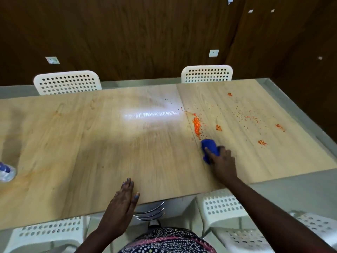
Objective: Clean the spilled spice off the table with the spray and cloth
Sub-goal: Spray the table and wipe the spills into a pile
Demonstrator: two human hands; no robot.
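Gripping a bunched blue cloth (209, 149) against the wooden table (113, 143), the right hand (221, 162) has its fingers curled over the fabric, one finger stretched along its left side. The cloth sits just near of a dense orange streak of spilled spice (197, 126), which runs along a seam in the tabletop. Smaller clumps and loose specks scatter to the right and far right of it, reaching toward the table's right edge. The left hand (122, 203) lies flat with straight fingers on the near edge of the table, holding nothing. A spray bottle (6, 172) lies at the far left, partly cut off by the frame. A broad bare stretch of tabletop lies between the bottle and the cloth. White perforated chairs (67, 83) stand along the far edge, with more at the near edge.
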